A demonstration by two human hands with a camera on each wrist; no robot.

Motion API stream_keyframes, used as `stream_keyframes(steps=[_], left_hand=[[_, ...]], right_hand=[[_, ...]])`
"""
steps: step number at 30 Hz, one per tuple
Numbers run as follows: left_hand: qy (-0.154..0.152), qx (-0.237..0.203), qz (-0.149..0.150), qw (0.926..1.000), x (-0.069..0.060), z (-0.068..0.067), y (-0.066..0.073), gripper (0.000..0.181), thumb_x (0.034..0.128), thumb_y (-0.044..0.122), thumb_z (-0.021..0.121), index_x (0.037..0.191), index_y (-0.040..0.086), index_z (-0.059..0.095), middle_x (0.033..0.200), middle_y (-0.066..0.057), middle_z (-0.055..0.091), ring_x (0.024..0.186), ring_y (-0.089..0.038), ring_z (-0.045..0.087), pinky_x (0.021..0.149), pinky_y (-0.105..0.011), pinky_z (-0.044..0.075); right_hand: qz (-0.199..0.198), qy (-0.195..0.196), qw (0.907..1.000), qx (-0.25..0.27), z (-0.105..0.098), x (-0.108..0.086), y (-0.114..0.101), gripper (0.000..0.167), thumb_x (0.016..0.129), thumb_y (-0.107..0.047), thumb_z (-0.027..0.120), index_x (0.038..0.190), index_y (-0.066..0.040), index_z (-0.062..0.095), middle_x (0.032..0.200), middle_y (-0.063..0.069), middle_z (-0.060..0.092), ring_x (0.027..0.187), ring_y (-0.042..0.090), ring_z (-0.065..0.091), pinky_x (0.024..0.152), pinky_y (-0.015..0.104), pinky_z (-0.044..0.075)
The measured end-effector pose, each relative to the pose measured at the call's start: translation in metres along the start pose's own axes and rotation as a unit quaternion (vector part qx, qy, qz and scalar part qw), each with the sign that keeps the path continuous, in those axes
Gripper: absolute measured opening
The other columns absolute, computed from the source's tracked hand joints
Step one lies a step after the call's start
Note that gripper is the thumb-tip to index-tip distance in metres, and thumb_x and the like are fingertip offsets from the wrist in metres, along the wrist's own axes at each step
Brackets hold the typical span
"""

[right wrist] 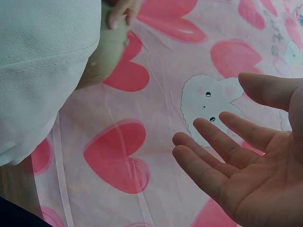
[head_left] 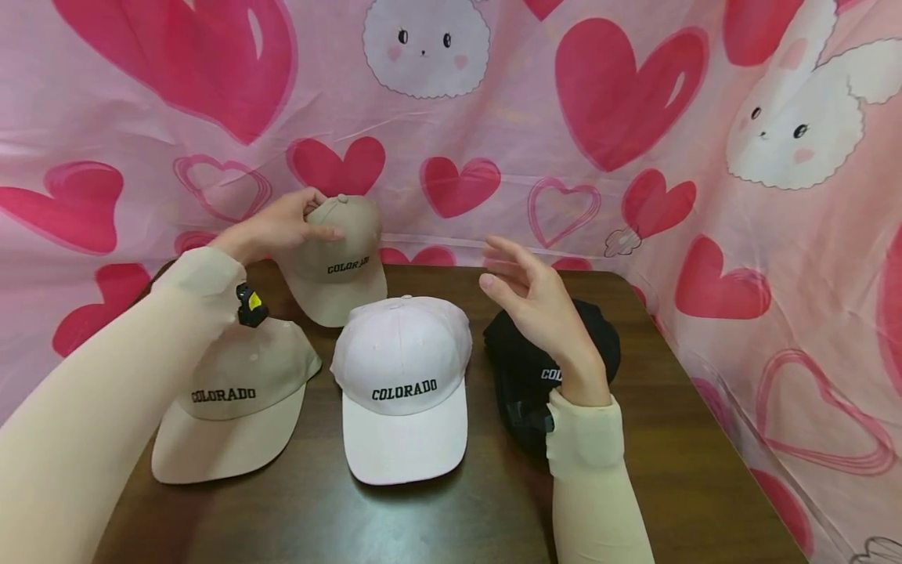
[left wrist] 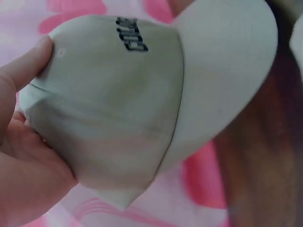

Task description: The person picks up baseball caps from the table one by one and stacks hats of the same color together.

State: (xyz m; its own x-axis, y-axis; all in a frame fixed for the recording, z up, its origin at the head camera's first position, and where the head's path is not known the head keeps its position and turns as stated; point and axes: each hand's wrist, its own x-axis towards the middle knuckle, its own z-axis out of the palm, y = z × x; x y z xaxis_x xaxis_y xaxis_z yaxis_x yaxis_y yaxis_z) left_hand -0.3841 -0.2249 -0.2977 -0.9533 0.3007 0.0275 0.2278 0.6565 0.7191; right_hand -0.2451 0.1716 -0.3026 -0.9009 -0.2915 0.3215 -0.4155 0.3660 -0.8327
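Note:
My left hand point(head_left: 278, 223) grips the crown of a beige baseball cap point(head_left: 355, 231) at the back of the table, its brim tilted down toward me. In the left wrist view, the thumb presses on the top of the beige cap point(left wrist: 109, 94) while the other fingers go behind it. My right hand point(head_left: 543, 301) hovers over a black cap point(head_left: 599, 337) and hides part of its lettering. The right wrist view shows the right hand point(right wrist: 251, 175) with its fingers spread and nothing in them. Between the hands stands a pale pink-white cap point(head_left: 405, 360) marked COLORADO.
Another beige COLORADO cap point(head_left: 243, 392) lies at the left, partly under my left forearm. All of this is on a dark wooden table point(head_left: 676, 470). Behind it and along the right hangs a pink cloth point(head_left: 507, 117) printed with hearts and rabbits.

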Motion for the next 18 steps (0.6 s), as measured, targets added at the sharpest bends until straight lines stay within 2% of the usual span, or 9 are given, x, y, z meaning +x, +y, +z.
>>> stream_keyframes(steps=[4, 9, 14, 18], left_hand=[[0.04, -0.002, 0.015, 0.9991, -0.012, -0.017, 0.017, 0.053, 0.0974, 0.036, 0.079, 0.132, 0.009, 0.048, 0.132, -0.02, 0.062, 0.117, -0.031, 0.056, 0.094, -0.041, 0.05], [0.078, -0.046, 0.028, 0.9955, -0.034, -0.039, 0.039, 0.048, 0.0947, 0.034, 0.083, 0.128, 0.022, 0.051, 0.12, -0.002, 0.067, 0.11, -0.017, 0.058, 0.084, -0.023, 0.049], [0.08, -0.064, 0.055, 0.9932, -0.061, -0.055, 0.059, 0.046, 0.0941, 0.026, 0.084, 0.13, 0.026, 0.055, 0.111, 0.004, 0.068, 0.103, -0.014, 0.063, 0.079, -0.018, 0.053], [0.054, -0.072, 0.086, 0.9922, -0.082, -0.062, 0.068, 0.047, 0.0949, 0.015, 0.082, 0.133, 0.023, 0.057, 0.111, 0.002, 0.072, 0.095, -0.013, 0.071, 0.073, -0.022, 0.06]], right_hand=[[-0.005, 0.004, 1.0, 0.005, -0.001, 0.001, 0.001, 0.056, 0.104, -0.019, 0.071, 0.157, -0.021, 0.052, 0.148, 0.004, 0.061, 0.138, 0.025, 0.058, 0.116, 0.046, 0.046], [-0.013, 0.013, 0.9997, 0.015, 0.002, 0.002, 0.0, 0.055, 0.103, -0.018, 0.072, 0.155, -0.019, 0.054, 0.144, 0.005, 0.064, 0.136, 0.025, 0.06, 0.116, 0.045, 0.047], [-0.028, 0.019, 0.9991, 0.025, 0.006, 0.002, -0.002, 0.054, 0.103, -0.017, 0.072, 0.154, -0.02, 0.056, 0.145, 0.002, 0.063, 0.135, 0.022, 0.06, 0.115, 0.041, 0.048], [-0.051, 0.019, 0.998, 0.032, 0.012, 0.003, -0.005, 0.054, 0.102, -0.013, 0.072, 0.154, -0.017, 0.056, 0.148, 0.002, 0.061, 0.136, 0.023, 0.06, 0.114, 0.038, 0.048]])
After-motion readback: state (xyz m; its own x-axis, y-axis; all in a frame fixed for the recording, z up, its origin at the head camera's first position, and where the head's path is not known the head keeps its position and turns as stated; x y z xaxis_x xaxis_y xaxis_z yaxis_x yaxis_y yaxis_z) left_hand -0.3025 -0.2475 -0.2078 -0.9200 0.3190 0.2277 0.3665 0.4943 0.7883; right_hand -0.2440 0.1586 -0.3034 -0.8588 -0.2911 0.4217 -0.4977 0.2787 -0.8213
